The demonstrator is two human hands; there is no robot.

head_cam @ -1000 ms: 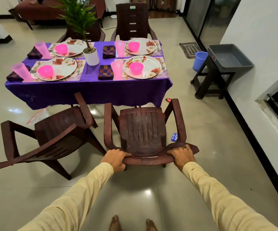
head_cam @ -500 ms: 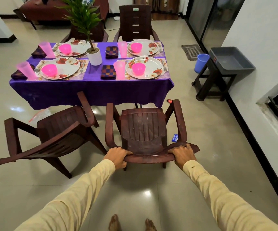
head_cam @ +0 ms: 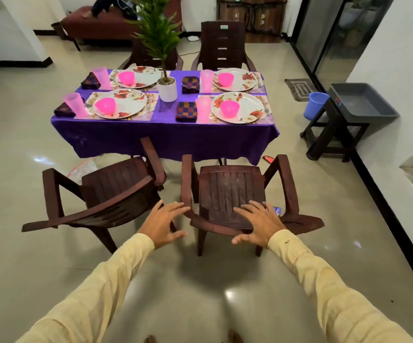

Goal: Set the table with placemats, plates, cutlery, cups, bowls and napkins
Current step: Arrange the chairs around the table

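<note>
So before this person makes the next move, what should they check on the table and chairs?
1. Four plates, a pink bowl on each: ok.
2. A pink cup beside every plate: ok.
3. A folded napkin at each place: ok.
4. Cutlery at all four places: cannot tell; only the fork by the near right plate shows clearly.
5. Both hands free: ok; left hand and right hand are open, holding nothing.
6. Chairs square to the table: not ok; the right chair faces it, the left chair sits turned aside.
</note>
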